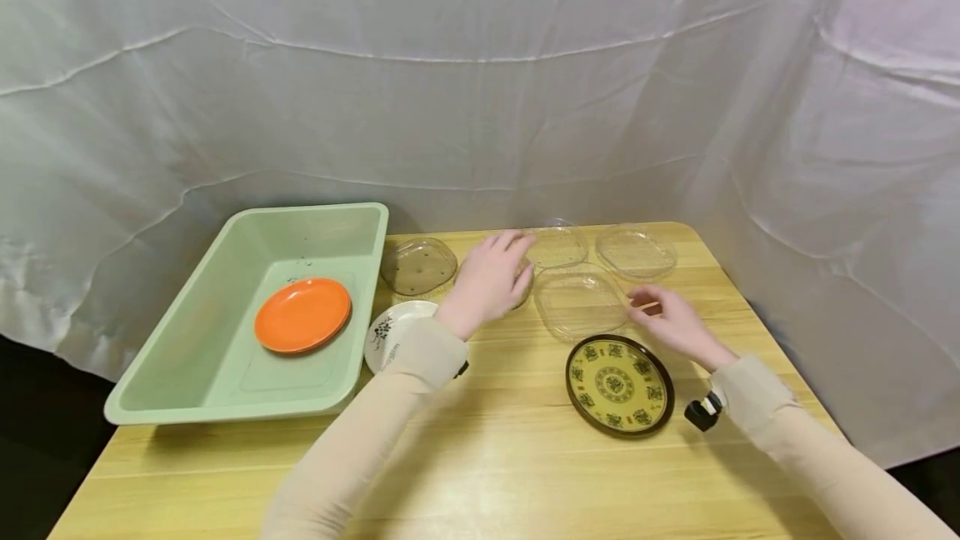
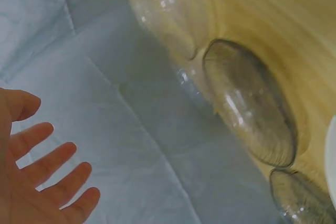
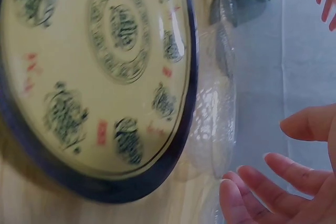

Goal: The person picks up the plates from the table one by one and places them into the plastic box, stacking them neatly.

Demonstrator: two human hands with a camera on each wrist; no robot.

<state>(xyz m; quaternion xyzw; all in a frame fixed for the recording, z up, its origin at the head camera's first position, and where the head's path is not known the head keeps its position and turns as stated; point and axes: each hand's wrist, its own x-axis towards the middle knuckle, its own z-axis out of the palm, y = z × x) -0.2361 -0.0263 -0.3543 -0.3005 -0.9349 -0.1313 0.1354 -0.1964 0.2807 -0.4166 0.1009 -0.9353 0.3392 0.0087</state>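
Note:
My left hand (image 1: 491, 277) hovers above the table with its fingers spread, and nothing is in it. Partly hidden behind it is a smoky clear dish (image 2: 249, 103). My right hand (image 1: 672, 321) has loosely bent fingers beside the right edge of a clear scalloped plate (image 1: 581, 300); whether the fingertips touch it I cannot tell. Two more clear plates lie behind, one at the back middle (image 1: 558, 245) and a round clear plate (image 1: 636, 252) to its right. Closer to me lies a dark-rimmed yellow plate (image 1: 620, 386) with dark green patterns.
A pale green basin (image 1: 225, 369) stands at the left with an orange plate (image 1: 303, 315) inside. Beside it are a smoky dish (image 1: 418, 267) and a white plate (image 1: 386, 340) with a dark floral print, partly covered by my left sleeve. A grey curtain (image 1: 465, 123) hangs behind the table.

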